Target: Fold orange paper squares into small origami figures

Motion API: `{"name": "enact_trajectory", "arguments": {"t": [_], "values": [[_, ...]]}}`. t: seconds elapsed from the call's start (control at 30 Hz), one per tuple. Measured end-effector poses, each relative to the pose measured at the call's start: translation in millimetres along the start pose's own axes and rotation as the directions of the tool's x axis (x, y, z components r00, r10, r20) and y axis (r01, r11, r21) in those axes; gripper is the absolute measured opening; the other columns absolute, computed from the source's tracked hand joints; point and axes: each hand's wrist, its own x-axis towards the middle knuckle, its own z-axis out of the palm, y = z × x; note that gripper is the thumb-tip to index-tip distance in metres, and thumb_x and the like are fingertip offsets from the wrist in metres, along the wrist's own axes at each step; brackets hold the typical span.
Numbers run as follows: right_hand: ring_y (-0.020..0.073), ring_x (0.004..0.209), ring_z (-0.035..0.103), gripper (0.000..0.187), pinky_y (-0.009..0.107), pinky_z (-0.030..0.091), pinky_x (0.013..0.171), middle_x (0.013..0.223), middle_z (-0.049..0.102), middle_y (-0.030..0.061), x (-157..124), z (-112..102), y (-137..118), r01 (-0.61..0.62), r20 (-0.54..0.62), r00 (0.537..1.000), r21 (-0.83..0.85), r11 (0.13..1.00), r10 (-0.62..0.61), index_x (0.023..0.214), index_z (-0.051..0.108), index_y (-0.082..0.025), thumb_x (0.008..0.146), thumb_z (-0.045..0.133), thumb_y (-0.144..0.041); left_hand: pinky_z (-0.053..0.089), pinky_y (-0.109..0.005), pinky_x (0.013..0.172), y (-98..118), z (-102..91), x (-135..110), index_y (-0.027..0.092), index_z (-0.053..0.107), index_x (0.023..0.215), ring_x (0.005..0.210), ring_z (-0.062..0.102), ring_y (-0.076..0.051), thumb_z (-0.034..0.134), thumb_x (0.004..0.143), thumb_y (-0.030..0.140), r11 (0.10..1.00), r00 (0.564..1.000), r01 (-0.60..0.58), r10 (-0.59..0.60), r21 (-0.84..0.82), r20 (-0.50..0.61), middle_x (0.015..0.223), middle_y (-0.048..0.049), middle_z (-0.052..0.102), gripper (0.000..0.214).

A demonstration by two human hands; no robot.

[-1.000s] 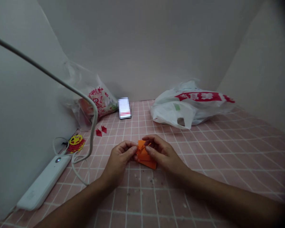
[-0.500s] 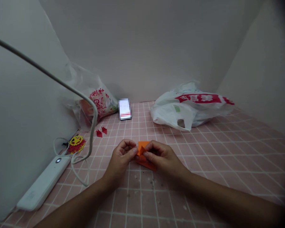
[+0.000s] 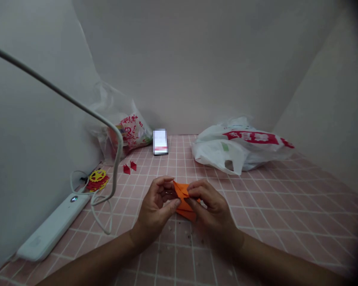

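Observation:
A folded piece of orange paper [image 3: 183, 202] is between my two hands, low over the pink tiled surface. My left hand [image 3: 158, 204] grips its left edge, thumb at the front and fingers curled behind. On the other side my right hand [image 3: 211, 206] pinches the paper between thumb and fingers. Creases and an overlapping flap show on the near face. Two small folded red paper pieces [image 3: 129, 167] lie farther off to the left.
A white power bank [image 3: 53, 226] with a cable [image 3: 77, 104] lies at left, beside red and yellow gear-like pieces [image 3: 98, 180]. At the back stand a clear plastic bag [image 3: 133, 131], a lit phone [image 3: 160, 142] and a white plastic bag [image 3: 241, 145].
The orange paper has been turned and opened out somewhat between my hands. My left fingers have spread wider along its edge. The camera view has shifted slightly.

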Motion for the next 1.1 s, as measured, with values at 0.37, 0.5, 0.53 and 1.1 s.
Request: {"name": "enact_trajectory", "arguments": {"t": [0.37, 0.5, 0.53, 1.1], "values": [[0.0114, 0.068, 0.060, 0.016, 0.026, 0.048, 0.071, 0.071, 0.063, -0.0004, 4, 5, 9, -0.596, 0.387, 0.796, 0.639, 0.486, 0.466, 0.089, 0.068, -0.019, 0.086, 0.071, -0.034, 0.053, -0.025, 0.073, 2, -5.0, 6, 0.018, 0.069, 0.098, 0.072, 0.065, -0.012, 0.071, 0.082, 0.021, 0.984, 0.983, 0.162, -0.154, -0.080, 0.099, 0.082, -0.0007, 0.069, 0.016], [0.0092, 0.063, 0.058, 0.022, 0.023, 0.045, 0.064, 0.070, 0.064, 0.0002, 4, 7, 10, -0.625, 0.428, 0.770, 0.655, 0.425, 0.474, 0.087, 0.067, -0.016, 0.082, 0.075, -0.036, 0.054, -0.026, 0.068, 3, -4.5, 5, 0.018, 0.066, 0.090, 0.068, 0.066, -0.013, 0.071, 0.083, 0.021, 0.990, 0.983, 0.138, -0.132, -0.035, 0.128, 0.077, 0.0002, 0.067, 0.009], [0.0088, 0.062, 0.057, 0.023, 0.022, 0.045, 0.063, 0.071, 0.064, 0.0000, 4, 8, 10, -0.632, 0.429, 0.765, 0.648, 0.426, 0.481, 0.088, 0.067, -0.016, 0.081, 0.076, -0.037, 0.054, -0.026, 0.068, 3, -5.3, 5, 0.018, 0.065, 0.088, 0.069, 0.066, -0.013, 0.069, 0.084, 0.020, 0.994, 0.985, 0.112, -0.111, 0.003, 0.132, 0.077, 0.0002, 0.065, 0.007], [0.0101, 0.054, 0.049, 0.025, 0.023, 0.038, 0.052, 0.062, 0.057, -0.0035, 7, 4, 1, -0.557, 0.237, 0.830, 0.393, 0.732, 0.504, 0.075, 0.056, -0.018, 0.082, 0.069, -0.039, 0.048, -0.029, 0.073, 10, -8.8, 5, 0.018, 0.066, 0.092, 0.081, 0.062, -0.017, 0.055, 0.089, 0.010, 0.771, 0.943, -0.321, 0.206, 0.549, 0.262, 0.086, -0.0051, 0.065, 0.014]]}}
